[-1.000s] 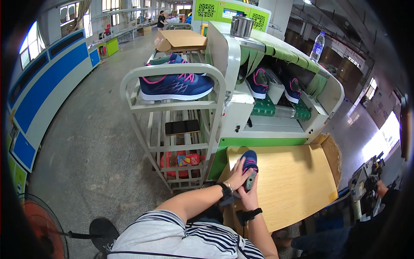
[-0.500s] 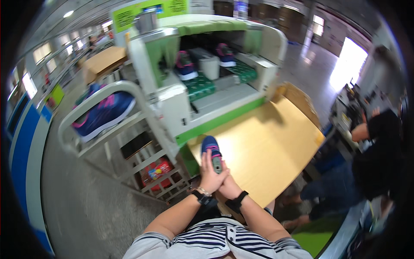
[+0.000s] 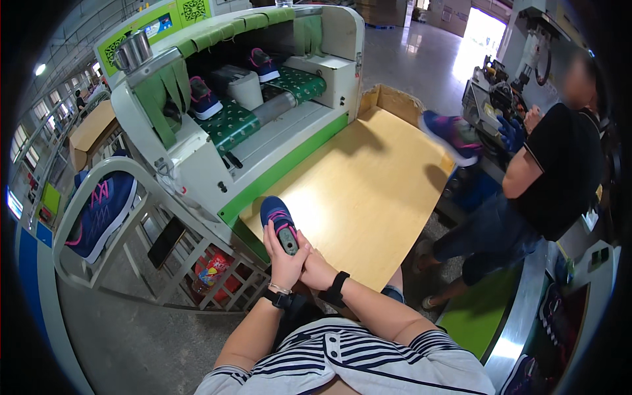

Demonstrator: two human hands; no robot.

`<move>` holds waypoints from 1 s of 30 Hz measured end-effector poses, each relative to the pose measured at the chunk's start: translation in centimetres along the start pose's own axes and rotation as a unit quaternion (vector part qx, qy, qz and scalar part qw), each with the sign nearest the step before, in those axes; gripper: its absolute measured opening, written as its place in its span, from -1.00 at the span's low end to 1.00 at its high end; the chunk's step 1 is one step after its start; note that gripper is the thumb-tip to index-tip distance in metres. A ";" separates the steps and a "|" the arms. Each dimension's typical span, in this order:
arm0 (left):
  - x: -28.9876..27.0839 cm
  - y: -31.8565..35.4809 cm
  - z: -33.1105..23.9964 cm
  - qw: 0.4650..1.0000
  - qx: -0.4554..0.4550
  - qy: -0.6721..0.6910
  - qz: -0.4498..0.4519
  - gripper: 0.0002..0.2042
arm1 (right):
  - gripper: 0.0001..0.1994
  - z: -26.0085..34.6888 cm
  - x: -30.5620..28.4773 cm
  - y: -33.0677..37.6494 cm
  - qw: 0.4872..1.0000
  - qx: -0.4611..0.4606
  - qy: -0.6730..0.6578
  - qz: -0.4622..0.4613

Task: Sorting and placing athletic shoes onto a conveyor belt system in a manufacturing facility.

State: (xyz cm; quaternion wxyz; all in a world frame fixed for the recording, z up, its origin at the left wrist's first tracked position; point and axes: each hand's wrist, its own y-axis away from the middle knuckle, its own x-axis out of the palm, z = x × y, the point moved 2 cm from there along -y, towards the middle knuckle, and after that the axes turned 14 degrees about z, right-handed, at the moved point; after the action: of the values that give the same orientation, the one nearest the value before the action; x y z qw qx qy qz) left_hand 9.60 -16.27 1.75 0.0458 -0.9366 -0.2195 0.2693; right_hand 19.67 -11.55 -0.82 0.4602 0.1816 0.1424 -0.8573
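Both my hands are closed round a navy sneaker (image 3: pixel 274 209) with pink laces and a grey-green last (image 3: pixel 288 241) in its opening. It is held over the near left corner of a wooden board (image 3: pixel 368 178), toe pointing away from me. My left hand (image 3: pixel 283 262) grips the shoe's left side and heel. Around the heel from the right comes my right hand (image 3: pixel 317 270), its fingertips partly hidden. Another navy sneaker (image 3: pixel 455 137), blurred, appears at the board's far right corner; whether it touches the board I cannot tell.
Two sneakers stand on the green belts (image 3: pixel 227 131) of a white-and-green machine (image 3: pixel 197 155). To the left, a metal rack (image 3: pixel 141 217) carries a large navy sneaker (image 3: pixel 108 207). At right, a person in black (image 3: pixel 559 168) stands near equipment and a green-topped bench (image 3: pixel 484 309).
The view has swung right, so the machine and rack sit farther left. A blurred sneaker now shows at the board's far right corner, where none showed before. Both hands keep hold of their sneaker.
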 end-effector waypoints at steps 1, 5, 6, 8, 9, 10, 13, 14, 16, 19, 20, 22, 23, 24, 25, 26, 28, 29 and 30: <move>0.0 0.0 0.2 1.000 -0.005 0.024 0.003 0.00 | -0.07 0.3 0.0 0.0 1.000 0.008 -0.006 0.007; 0.1 0.1 0.3 1.000 -0.002 0.006 0.001 0.00 | -0.08 1.8 -0.7 0.3 0.999 0.038 -0.005 0.033; 0.2 0.0 0.3 1.000 -0.005 0.004 0.003 0.00 | -0.08 1.7 -0.8 0.4 0.999 0.039 -0.009 0.034; 0.4 -0.1 0.2 1.000 -0.004 0.027 0.011 0.01 | -0.07 1.4 -0.8 0.7 0.999 0.018 0.038 0.001; 0.4 0.1 0.3 1.000 0.000 0.024 0.010 0.00 | -0.11 1.6 -0.8 0.8 0.999 0.014 0.034 -0.002; 0.4 0.0 0.5 1.000 -0.007 0.021 0.008 0.00 | -0.11 1.6 -0.5 1.0 0.999 0.015 0.029 0.004; 0.5 -0.4 0.8 0.998 0.008 0.065 0.026 0.01 | -0.35 2.7 -0.7 1.9 0.940 0.020 0.333 -0.065; 0.3 -0.5 1.0 0.998 0.000 0.063 0.018 0.01 | -0.35 3.6 -1.8 2.2 0.942 0.014 0.330 -0.056; 0.1 -0.5 1.2 0.998 -0.005 0.053 0.013 -0.01 | -0.67 6.4 -4.7 1.6 0.968 0.081 0.214 0.106; -0.3 -0.3 1.1 1.000 0.018 0.009 -0.013 -0.12 | -0.88 7.8 -5.9 0.5 0.976 -0.009 0.219 0.006; -0.5 -0.1 1.0 0.999 0.030 0.004 -0.028 -0.15 | -0.89 8.5 -6.4 -0.2 0.972 -0.082 0.217 -0.026; 0.4 -0.4 2.2 0.999 0.016 -0.014 -0.029 -0.14 | -0.75 8.3 -7.2 -2.3 0.978 -0.124 0.162 -0.048; 0.8 -0.5 2.1 1.000 0.021 -0.002 -0.021 -0.13 | -0.72 6.9 -7.6 -3.1 0.971 -0.117 0.195 -0.065; 1.2 -0.5 2.0 0.999 0.028 0.008 -0.015 -0.12 | -0.69 4.9 -7.9 -4.0 0.964 -0.113 0.228 -0.083; 1.4 -0.4 1.7 1.000 0.024 0.013 -0.013 -0.11 | -0.61 1.7 -8.4 -4.5 0.957 -0.047 0.281 -0.056; 1.5 -0.2 1.5 1.000 0.020 0.019 -0.010 -0.10 | -0.52 -0.8 -8.6 -4.6 0.942 0.021 0.335 -0.031; 1.0 0.4 1.6 1.000 0.004 0.021 -0.011 -0.07 | -0.33 -1.3 -8.0 -3.8 0.901 0.037 0.433 0.001; 0.9 0.4 1.6 1.000 -0.003 0.019 -0.013 -0.07 | -0.22 -1.7 -8.1 -3.9 0.907 0.050 0.418 0.004; 0.6 0.7 1.5 1.000 -0.011 0.017 -0.010 -0.07 | -0.13 -1.4 -8.3 -3.9 0.928 0.061 0.368 -0.004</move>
State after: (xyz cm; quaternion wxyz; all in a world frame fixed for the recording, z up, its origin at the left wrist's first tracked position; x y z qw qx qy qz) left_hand 9.57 -16.67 0.05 0.0421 -0.9391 -0.2314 0.2507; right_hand 20.85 -2.73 1.92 0.3597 0.5112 0.2494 -0.7396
